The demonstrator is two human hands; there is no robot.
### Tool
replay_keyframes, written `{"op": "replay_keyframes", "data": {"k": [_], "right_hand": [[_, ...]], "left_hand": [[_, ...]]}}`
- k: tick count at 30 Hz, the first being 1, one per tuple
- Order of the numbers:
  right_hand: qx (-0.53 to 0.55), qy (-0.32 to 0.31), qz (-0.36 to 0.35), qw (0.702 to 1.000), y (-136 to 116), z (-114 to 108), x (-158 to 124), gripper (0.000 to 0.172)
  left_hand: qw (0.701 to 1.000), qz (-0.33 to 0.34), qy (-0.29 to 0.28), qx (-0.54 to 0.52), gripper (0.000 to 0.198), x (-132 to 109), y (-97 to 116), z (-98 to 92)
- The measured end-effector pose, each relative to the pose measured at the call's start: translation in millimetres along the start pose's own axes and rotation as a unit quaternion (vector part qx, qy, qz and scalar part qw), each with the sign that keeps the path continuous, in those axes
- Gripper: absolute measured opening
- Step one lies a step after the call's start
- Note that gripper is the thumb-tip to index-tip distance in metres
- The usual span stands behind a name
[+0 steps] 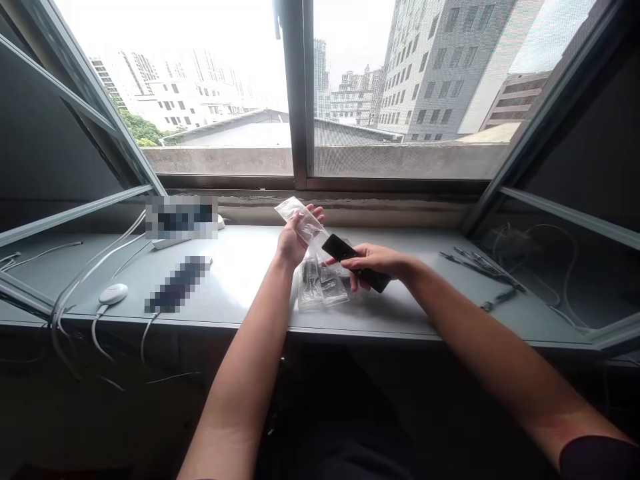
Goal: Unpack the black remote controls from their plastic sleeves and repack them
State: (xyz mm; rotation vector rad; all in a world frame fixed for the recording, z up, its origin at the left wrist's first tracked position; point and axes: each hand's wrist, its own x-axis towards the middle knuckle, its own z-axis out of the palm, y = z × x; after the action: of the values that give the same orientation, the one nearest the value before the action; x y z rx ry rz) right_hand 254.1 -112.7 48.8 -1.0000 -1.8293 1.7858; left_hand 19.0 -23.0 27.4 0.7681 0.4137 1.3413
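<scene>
My left hand grips a clear plastic bag, thumb on top and fingers beneath it. In my right hand is a flat black rectangular device, perhaps a phone or remote; I cannot tell which. It is tilted, its far end close to the lower end of the bag. Under both hands, more clear plastic bags lie in a pile on the table, with some dark contents showing through. Part of the pile is covered by my right hand.
The grey table runs along a window. At left lie a white round charger, white cables and two blurred items. Several thin cables lie at right. Metal frame bars stand at both sides.
</scene>
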Motion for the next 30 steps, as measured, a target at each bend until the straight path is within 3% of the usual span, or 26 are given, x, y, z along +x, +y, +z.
{"op": "replay_keyframes", "data": {"k": [7,11,22,28,30], "right_hand": [[-0.016,-0.068,0.011,0.998,-6,3,-5,0.067],[-0.025,-0.087,0.017,0.996,-6,-1,-7,0.070],[0.021,0.070,-0.063,0.995,4,-3,1,0.055],[0.074,0.102,-0.108,0.986,-1,-2,-3,0.057],[0.103,0.135,-0.141,0.975,-1,-3,-3,0.048]], "left_hand": [[0.994,0.019,0.099,-0.048,0.036,9,1,-9.8],[0.991,0.026,0.113,-0.061,0.039,11,2,-11.8],[0.994,-0.029,0.090,0.053,0.033,6,-9,-10.3],[0.986,-0.020,0.157,-0.048,0.031,7,1,-13.3],[0.986,-0.030,0.138,-0.084,0.037,4,5,-11.0]]}}
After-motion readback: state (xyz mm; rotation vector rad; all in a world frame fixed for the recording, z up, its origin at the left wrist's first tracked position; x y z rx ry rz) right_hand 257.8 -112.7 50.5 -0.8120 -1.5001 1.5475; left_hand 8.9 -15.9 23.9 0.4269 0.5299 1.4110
